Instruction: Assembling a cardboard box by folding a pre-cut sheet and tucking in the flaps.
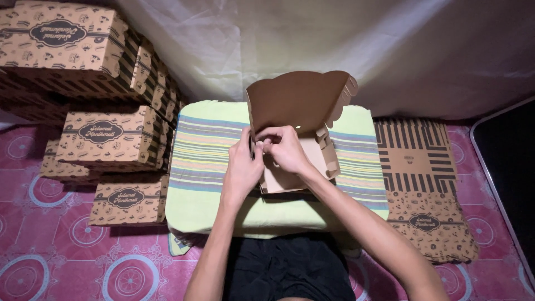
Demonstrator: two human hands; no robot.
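A brown cardboard box [304,103], half folded, stands on a striped green pillow [206,145], its lid flap raised toward the back. My left hand [243,164] pinches the box's left side wall near the front corner. My right hand [285,147] meets it there, fingers curled on the same wall's edge and tab. The box's base and right wall with its tabs show under my hands.
Several finished printed brown boxes [103,134] are stacked at the left, up to the back corner [61,39]. Flat unfolded box blanks [423,184] lie at the right on the pink patterned floor mat [50,239]. A white cloth [312,39] hangs behind.
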